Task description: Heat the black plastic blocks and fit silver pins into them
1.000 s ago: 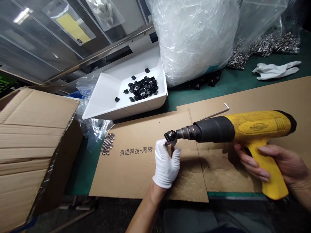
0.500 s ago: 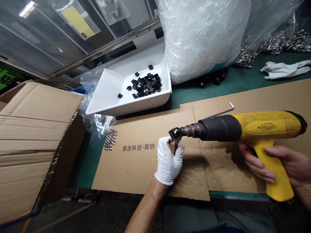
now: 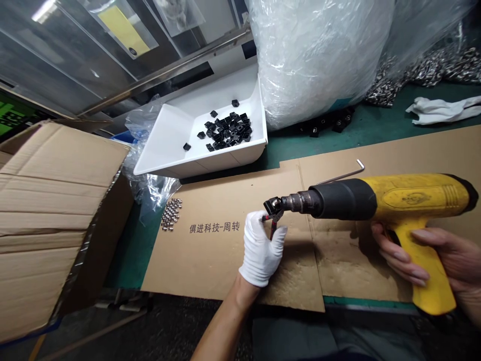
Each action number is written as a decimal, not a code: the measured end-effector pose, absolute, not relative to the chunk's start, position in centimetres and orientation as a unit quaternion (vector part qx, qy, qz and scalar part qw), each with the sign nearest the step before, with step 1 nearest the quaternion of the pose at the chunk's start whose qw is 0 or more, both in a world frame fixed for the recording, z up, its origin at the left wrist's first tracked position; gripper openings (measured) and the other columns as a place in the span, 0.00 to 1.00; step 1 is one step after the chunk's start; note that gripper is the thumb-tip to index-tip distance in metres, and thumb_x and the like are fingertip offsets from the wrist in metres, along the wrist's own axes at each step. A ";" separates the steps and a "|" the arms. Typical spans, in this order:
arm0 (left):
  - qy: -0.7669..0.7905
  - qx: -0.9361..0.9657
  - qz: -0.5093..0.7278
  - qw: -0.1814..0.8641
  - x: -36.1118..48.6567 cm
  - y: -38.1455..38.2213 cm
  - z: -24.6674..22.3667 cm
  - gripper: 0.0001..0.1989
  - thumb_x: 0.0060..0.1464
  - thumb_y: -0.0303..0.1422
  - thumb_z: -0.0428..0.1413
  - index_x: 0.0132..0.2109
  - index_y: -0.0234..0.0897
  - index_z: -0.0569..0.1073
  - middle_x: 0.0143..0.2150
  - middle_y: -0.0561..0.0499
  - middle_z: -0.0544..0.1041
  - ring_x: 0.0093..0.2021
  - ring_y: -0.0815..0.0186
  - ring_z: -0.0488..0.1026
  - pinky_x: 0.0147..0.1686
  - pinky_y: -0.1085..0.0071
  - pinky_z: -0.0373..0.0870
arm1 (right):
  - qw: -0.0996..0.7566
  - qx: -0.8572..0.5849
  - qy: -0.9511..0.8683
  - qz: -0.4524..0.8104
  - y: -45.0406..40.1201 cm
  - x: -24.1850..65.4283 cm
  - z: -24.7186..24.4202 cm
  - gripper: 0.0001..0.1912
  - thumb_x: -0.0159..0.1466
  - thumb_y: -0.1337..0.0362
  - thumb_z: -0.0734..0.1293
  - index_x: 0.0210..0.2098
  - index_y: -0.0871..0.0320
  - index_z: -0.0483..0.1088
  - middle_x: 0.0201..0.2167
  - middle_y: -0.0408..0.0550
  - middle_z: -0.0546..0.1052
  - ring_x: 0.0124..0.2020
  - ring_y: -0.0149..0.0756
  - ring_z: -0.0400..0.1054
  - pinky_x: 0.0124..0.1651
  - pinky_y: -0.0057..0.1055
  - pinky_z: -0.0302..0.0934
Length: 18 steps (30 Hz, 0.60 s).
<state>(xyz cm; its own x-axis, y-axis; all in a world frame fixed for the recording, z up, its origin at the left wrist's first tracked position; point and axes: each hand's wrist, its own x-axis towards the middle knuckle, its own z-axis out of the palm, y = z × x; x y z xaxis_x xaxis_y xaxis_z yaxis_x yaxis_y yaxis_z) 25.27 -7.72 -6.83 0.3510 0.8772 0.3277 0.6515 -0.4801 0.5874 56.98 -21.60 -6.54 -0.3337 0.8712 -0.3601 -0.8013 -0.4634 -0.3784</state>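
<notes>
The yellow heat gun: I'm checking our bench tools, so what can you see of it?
The yellow heat gun has a scuffed yellow plastic body with a black rear cap, a black barrel and a discoloured metal nozzle. The bare right hand holds its yellow grip, which angles down, with the nozzle aimed left at a small dark part in the gloved left hand.

Yellow-and-black heat gun (image 3: 408, 198) held level in bare right hand (image 3: 447, 255), metal nozzle pointing left. Black square part (image 3: 273, 205), gripped in pliers (image 3: 272, 228), sits just beside nozzle; white-gloved left hand (image 3: 261, 255) holds pliers.
</notes>
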 end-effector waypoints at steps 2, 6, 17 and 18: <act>0.477 0.801 0.315 0.180 25.3 -7.7 -6.9 0.21 0.67 0.48 0.52 0.55 0.37 0.64 0.48 0.42 0.69 0.47 0.55 0.70 0.49 0.56 0.70 | 0.509 -0.260 -0.069 0.818 -21.6 57.1 -6.7 0.20 0.66 0.56 0.67 0.52 0.60 0.77 0.31 0.53 0.75 0.22 0.32 0.70 0.26 0.26 0.69; 0.476 0.799 0.320 0.177 25.3 -7.6 -7.0 0.22 0.66 0.51 0.52 0.54 0.37 0.65 0.48 0.42 0.69 0.47 0.56 0.71 0.48 0.57 0.70 | 0.496 -0.252 -0.070 0.828 -21.6 57.4 -7.0 0.19 0.66 0.57 0.67 0.52 0.59 0.77 0.32 0.53 0.75 0.23 0.33 0.71 0.27 0.27 0.69; 0.485 0.797 0.324 0.158 26.2 -7.5 -6.9 0.22 0.65 0.51 0.54 0.53 0.37 0.65 0.46 0.43 0.71 0.45 0.57 0.74 0.44 0.61 0.72 | 0.500 -0.272 -0.050 0.821 -21.5 57.1 -6.7 0.20 0.63 0.54 0.69 0.50 0.59 0.80 0.29 0.51 0.74 0.21 0.31 0.68 0.24 0.26 0.65; 0.487 0.796 0.325 0.157 26.4 -7.5 -6.8 0.22 0.65 0.51 0.54 0.53 0.38 0.65 0.46 0.44 0.71 0.44 0.57 0.74 0.43 0.61 0.72 | 0.502 -0.279 -0.049 0.817 -21.4 57.0 -6.6 0.20 0.62 0.53 0.69 0.49 0.59 0.80 0.29 0.51 0.73 0.20 0.30 0.68 0.23 0.26 0.64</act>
<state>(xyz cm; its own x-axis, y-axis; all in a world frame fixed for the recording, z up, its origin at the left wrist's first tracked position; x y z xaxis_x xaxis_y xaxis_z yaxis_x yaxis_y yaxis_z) 26.38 -7.52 -6.81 0.3150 0.8765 0.3641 0.6725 -0.4768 0.5660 56.99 -21.39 -6.59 -0.3409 0.8475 -0.4068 -0.7926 -0.4919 -0.3604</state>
